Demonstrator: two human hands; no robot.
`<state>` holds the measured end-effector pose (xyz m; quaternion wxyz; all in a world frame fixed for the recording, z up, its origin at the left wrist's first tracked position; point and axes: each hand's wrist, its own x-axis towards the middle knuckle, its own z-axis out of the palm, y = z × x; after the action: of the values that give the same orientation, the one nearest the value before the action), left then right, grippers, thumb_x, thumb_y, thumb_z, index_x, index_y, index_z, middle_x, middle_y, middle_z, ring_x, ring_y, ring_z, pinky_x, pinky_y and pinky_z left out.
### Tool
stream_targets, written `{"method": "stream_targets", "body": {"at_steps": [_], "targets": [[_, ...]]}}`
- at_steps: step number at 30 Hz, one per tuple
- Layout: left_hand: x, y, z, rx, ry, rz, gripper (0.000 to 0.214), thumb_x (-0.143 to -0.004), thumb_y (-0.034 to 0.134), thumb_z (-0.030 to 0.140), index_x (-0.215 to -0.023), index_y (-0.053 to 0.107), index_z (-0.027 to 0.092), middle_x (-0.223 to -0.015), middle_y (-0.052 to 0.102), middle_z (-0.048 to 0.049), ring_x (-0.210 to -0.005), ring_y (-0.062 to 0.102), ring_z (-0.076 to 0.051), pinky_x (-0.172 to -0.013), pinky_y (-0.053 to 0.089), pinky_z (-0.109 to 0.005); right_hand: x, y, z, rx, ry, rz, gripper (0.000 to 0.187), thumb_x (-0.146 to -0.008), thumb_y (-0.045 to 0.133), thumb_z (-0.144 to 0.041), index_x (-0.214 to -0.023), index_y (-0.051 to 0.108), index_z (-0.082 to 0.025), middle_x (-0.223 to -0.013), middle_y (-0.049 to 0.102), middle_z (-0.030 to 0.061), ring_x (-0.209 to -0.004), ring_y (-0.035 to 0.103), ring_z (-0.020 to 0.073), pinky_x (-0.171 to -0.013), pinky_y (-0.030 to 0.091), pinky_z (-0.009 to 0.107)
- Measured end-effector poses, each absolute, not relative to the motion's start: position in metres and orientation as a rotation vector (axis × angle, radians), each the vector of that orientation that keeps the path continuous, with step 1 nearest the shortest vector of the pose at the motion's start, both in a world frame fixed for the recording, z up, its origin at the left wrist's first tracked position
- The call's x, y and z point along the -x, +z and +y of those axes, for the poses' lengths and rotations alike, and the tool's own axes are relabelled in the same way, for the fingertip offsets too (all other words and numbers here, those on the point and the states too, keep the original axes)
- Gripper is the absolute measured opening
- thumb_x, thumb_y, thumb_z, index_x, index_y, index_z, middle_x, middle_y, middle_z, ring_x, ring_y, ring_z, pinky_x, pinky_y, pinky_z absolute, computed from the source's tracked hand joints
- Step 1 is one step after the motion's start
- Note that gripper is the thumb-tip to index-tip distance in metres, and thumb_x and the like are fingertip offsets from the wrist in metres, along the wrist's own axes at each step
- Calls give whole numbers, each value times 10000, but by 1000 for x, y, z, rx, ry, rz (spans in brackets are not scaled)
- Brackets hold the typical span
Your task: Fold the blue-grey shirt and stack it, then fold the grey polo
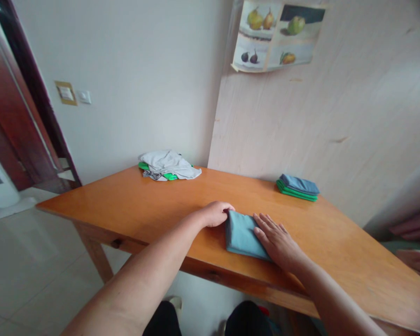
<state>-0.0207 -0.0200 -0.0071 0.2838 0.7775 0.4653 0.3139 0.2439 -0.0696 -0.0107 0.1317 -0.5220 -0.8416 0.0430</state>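
The folded blue cloth [241, 235] lay on the wooden worktop [143, 205], close to its near edge. The right hand [278, 240] rested flat on the cloth's right side, fingers spread and gripping nothing. The left hand [215, 213] was curled shut against the cloth's far left corner; whether it pinched the fabric could not be told.

The glossy worktop looked slippery, so a push from the flat hand might have slid the whole cloth rather than smoothed it, skewing the layers. So near the edge, a slide toward the person could have tipped it onto the floor. A tug at one corner could have pulled the top layer open.

Well apart, by the wall, sat a stack of folded blue and green cloths [297, 187] and a loose heap of grey and green cloths [168, 165].
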Motion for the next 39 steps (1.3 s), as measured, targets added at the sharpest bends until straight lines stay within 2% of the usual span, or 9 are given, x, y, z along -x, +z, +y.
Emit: {"method": "stream_targets", "body": {"at_steps": [6, 13, 21, 28, 39], "targets": [[25, -4, -23, -1862, 857, 1132, 369, -803, 518, 178, -1084, 757, 192, -1122, 777, -29, -1073, 680, -204, -979, 482, -305, -243, -10, -71, 1500, 126, -2443, 631, -1038, 234, -584, -1601, 297, -307, -1641, 328, 82, -1537, 220, 284, -1207, 195, 619], [24, -9, -16, -1971, 839, 1100, 422, -733, 530, 113, -1074, 769, 179, -1043, 792, -38, -959, 703, -205, -888, 512, -296, -244, -10, -70, 1490, 123, -2458, 647, -1033, 245, -604, -1599, 310, -299, -1640, 329, 93, -1533, 232, 299, -1205, 201, 618], [24, -9, -10, -2224, 874, 1264, 245, -812, 558, 158, -923, 775, 179, -953, 764, -56, -903, 679, -202, -795, 497, -267, -244, -9, -72, 1498, 100, -2458, 641, -1029, 258, -613, -1593, 323, -315, -1637, 339, 84, -1530, 243, 298, -1213, 192, 607], [24, -14, -9, -2221, 894, 1316, 211, -836, 563, 163, -943, 741, 195, -965, 738, -34, -928, 657, -188, -831, 490, -264, -243, -8, -72, 1497, 77, -2462, 633, -1030, 269, -605, -1583, 350, -307, -1625, 363, 99, -1514, 287, 301, -1201, 231, 608], [20, -19, -14, -2017, 968, 1293, 176, -807, 554, 163, -895, 705, 188, -874, 752, 4, -821, 664, -158, -751, 503, -247, -239, -5, -75, 1524, 27, -2458, 610, -1038, 275, -582, -1581, 351, -315, -1617, 379, 93, -1513, 288, 308, -1193, 238, 622]]}}
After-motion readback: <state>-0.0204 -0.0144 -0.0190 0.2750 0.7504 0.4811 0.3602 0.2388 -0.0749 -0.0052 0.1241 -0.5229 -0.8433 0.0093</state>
